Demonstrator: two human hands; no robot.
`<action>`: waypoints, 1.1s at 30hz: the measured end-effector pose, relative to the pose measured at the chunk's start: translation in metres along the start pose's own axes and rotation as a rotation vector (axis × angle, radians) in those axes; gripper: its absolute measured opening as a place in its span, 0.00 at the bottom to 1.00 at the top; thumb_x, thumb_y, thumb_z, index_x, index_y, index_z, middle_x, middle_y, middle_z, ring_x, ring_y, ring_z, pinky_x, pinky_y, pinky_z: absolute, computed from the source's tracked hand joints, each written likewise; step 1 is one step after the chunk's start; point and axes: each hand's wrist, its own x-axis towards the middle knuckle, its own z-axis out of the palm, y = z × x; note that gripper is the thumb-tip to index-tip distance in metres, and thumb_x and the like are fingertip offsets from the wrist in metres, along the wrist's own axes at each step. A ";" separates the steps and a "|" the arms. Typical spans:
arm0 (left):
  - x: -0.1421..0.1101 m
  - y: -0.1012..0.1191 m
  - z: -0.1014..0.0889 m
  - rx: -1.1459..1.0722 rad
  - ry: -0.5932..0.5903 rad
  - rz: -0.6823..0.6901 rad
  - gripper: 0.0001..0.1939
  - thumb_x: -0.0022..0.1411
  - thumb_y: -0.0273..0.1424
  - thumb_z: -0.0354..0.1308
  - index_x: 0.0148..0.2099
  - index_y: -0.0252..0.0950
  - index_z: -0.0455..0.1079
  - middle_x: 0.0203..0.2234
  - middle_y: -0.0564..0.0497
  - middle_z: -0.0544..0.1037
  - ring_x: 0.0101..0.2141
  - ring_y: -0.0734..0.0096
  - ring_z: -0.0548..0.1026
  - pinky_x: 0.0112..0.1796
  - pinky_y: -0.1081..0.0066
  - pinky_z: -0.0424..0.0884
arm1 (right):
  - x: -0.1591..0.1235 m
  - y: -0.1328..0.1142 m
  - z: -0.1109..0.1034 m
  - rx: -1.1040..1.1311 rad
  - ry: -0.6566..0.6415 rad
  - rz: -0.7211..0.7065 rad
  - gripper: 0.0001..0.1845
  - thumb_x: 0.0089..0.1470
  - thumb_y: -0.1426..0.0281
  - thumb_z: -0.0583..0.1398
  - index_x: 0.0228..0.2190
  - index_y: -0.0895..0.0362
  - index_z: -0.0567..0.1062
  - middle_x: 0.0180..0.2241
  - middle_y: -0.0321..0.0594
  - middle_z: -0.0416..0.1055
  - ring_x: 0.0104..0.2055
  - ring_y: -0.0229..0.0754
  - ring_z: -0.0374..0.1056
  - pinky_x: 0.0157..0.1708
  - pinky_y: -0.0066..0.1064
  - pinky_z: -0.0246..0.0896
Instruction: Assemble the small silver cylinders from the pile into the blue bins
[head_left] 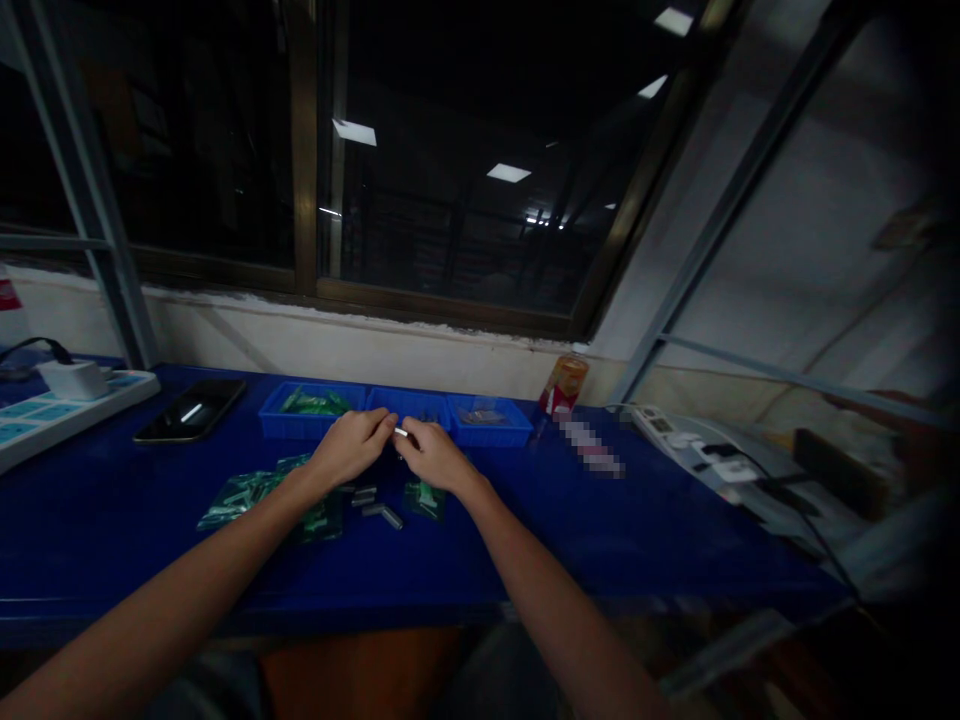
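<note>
My left hand [356, 442] and my right hand [435, 452] meet over the blue table, fingertips almost together. Between them shows a small shiny metal piece [401, 432], pinched by my right fingers; the left fingers close at its other end, partly hidden. Below the hands lie several short metal cylinders [391, 517] on the tabletop. Left of these, green-tinted clear plastic bags [238, 500] with small parts inside are spread, partly behind my left forearm. A smaller green bag [425, 500] lies under my right wrist.
Behind my hands, three blue bins [491, 432] stand in a row, the left one with green bags [315, 402]. A phone [191, 410] and a power strip [82, 408] lie left. A drink bottle [564, 385] stands right, near another power strip [652, 420]. The table [600, 540] ends near me.
</note>
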 end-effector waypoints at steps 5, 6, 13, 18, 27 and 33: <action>-0.001 0.002 -0.003 -0.159 0.033 0.085 0.14 0.63 0.37 0.43 0.39 0.36 0.66 0.26 0.53 0.74 0.28 0.71 0.71 0.29 0.74 0.60 | 0.002 0.005 0.001 0.095 0.053 0.024 0.13 0.55 0.66 0.49 0.21 0.56 0.58 0.18 0.29 0.57 0.23 0.31 0.55 0.24 0.24 0.43; -0.001 0.002 -0.003 -0.196 0.043 0.105 0.14 0.63 0.37 0.44 0.42 0.36 0.66 0.28 0.53 0.75 0.29 0.71 0.72 0.30 0.74 0.61 | 0.003 0.006 0.001 0.124 0.048 0.033 0.13 0.55 0.66 0.49 0.21 0.56 0.59 0.19 0.29 0.58 0.23 0.31 0.56 0.24 0.24 0.44; 0.001 -0.001 0.000 -0.287 0.082 0.159 0.11 0.61 0.33 0.48 0.38 0.35 0.69 0.32 0.51 0.77 0.33 0.70 0.73 0.36 0.73 0.66 | 0.003 0.009 0.002 0.254 -0.030 0.097 0.11 0.56 0.66 0.49 0.24 0.56 0.61 0.19 0.29 0.59 0.23 0.32 0.58 0.23 0.24 0.48; 0.002 -0.002 0.001 -0.268 0.099 0.141 0.11 0.61 0.33 0.48 0.38 0.34 0.69 0.33 0.50 0.77 0.34 0.70 0.74 0.36 0.74 0.65 | 0.003 0.011 0.003 0.307 -0.104 0.105 0.08 0.55 0.69 0.48 0.26 0.56 0.61 0.18 0.28 0.59 0.22 0.32 0.59 0.23 0.24 0.49; 0.003 -0.005 0.002 -0.155 0.110 0.067 0.14 0.62 0.35 0.46 0.35 0.34 0.70 0.27 0.50 0.76 0.28 0.70 0.72 0.31 0.74 0.62 | -0.003 0.001 -0.003 0.049 0.064 0.021 0.09 0.53 0.63 0.54 0.33 0.55 0.65 0.17 0.26 0.55 0.20 0.32 0.54 0.22 0.24 0.42; 0.002 -0.003 0.001 -0.117 0.090 0.060 0.15 0.63 0.35 0.43 0.35 0.34 0.69 0.26 0.50 0.75 0.28 0.70 0.72 0.30 0.73 0.63 | 0.000 0.002 -0.001 -0.041 0.092 0.005 0.11 0.58 0.65 0.49 0.27 0.55 0.66 0.20 0.32 0.62 0.24 0.34 0.59 0.25 0.25 0.45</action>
